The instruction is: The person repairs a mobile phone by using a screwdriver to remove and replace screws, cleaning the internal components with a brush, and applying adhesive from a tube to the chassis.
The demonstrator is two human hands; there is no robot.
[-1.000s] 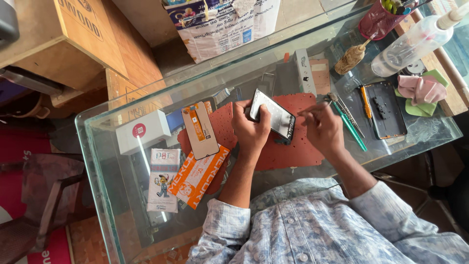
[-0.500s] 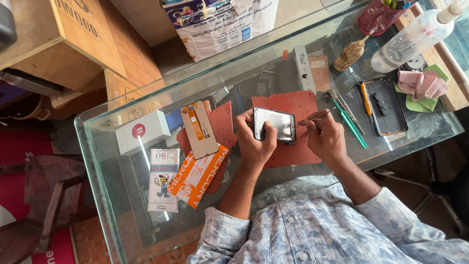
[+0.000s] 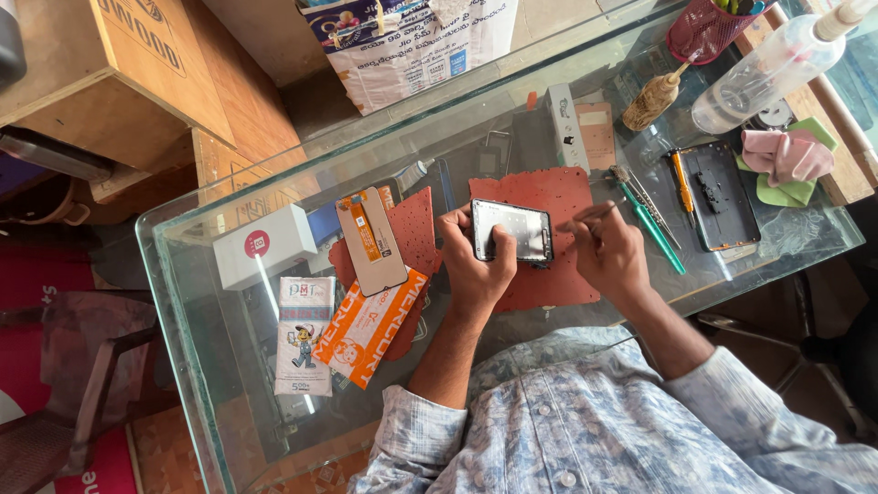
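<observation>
My left hand point(image 3: 476, 263) grips an opened phone frame point(image 3: 514, 230), holding it flat over a red work mat point(image 3: 549, 192) on the glass table point(image 3: 201, 302). My right hand point(image 3: 611, 256) pinches thin metal tweezers point(image 3: 585, 216), whose tip points at the right end of the phone frame. A loose phone screen with an orange flex strip point(image 3: 370, 240) lies to the left on a second red mat point(image 3: 412, 229).
White box point(image 3: 263, 245) and orange and white packets point(image 3: 366, 325) lie at left. Tools point(image 3: 651, 224), a black phone back point(image 3: 721, 194), pink cloth point(image 3: 785, 154), a spray bottle point(image 3: 768, 66) and brush point(image 3: 651, 99) sit right. Cardboard boxes point(image 3: 137, 73) stand beyond the table.
The phone frame has been turned from tilted to flat and lowered over the red mat. My right hand with the tweezers has stayed at its right end.
</observation>
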